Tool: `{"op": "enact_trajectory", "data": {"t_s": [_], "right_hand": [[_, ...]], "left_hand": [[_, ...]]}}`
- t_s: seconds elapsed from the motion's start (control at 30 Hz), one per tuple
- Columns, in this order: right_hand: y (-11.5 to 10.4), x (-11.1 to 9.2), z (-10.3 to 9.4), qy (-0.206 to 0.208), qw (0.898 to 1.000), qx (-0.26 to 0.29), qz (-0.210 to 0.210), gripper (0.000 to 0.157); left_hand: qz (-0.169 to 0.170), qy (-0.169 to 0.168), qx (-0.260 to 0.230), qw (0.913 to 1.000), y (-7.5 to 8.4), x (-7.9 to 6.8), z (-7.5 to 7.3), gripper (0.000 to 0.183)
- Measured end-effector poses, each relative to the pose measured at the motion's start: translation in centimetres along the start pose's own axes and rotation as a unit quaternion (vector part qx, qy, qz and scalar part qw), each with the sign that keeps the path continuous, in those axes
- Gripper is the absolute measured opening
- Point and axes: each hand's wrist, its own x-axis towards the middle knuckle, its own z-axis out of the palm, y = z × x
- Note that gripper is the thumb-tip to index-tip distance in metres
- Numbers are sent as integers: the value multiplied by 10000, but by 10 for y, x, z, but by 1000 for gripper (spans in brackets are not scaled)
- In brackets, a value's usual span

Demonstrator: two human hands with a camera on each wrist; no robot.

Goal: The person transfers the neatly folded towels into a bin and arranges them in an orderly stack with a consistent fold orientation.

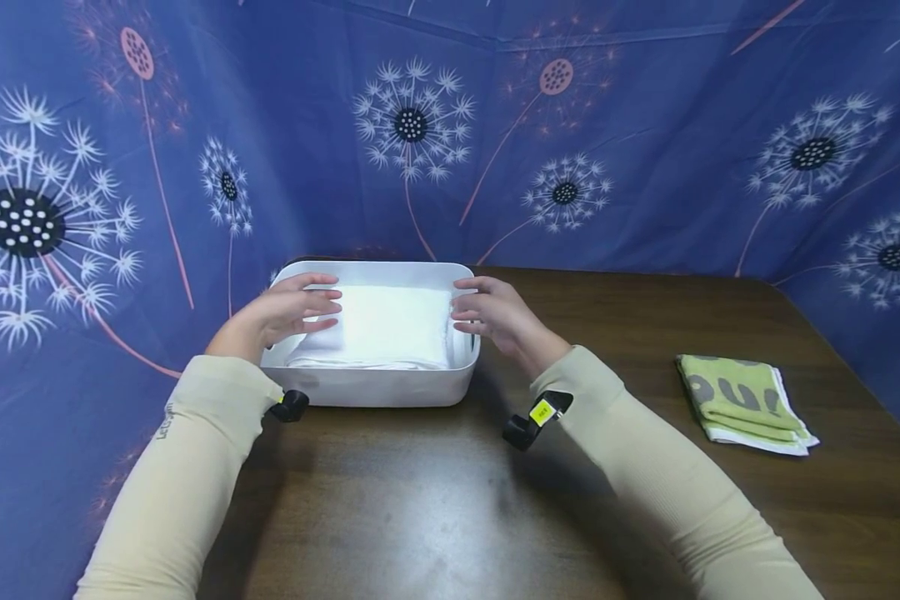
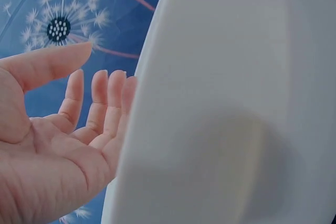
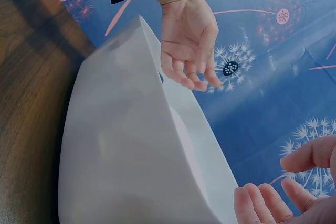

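A white plastic bin [image 1: 371,390] stands on the table near the back wall, with a folded white towel [image 1: 397,325] lying inside. My left hand [image 1: 291,308] is over the bin's left end, fingers spread and slightly bent, nothing between them. At the right end, my right hand [image 1: 497,315] hovers by the rim with its fingertips pointing inward. The left wrist view shows the left palm [image 2: 63,161] beside the bin's wall [image 2: 210,66]. In the right wrist view, both hands are at the rim and hold nothing.
A folded green towel [image 1: 742,404] with grey lettering and a white edge lies on the right of the brown wooden table [image 1: 420,500]. Blue dandelion-print cloth [image 1: 487,167] hangs behind the table and along its sides.
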Motion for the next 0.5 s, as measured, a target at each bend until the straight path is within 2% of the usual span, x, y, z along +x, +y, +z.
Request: {"op": "enact_trajectory", "data": {"t_s": [0.2,0.5], "right_hand": [[-3,-3,-7,102,9999,59,55,46],[-4,-6,-25,-105,9996,236,-84,48]], "left_hand": [[204,-72,-148,9997,4,2,12,56],[384,-402,-404,9976,8,6,30,60]]}}
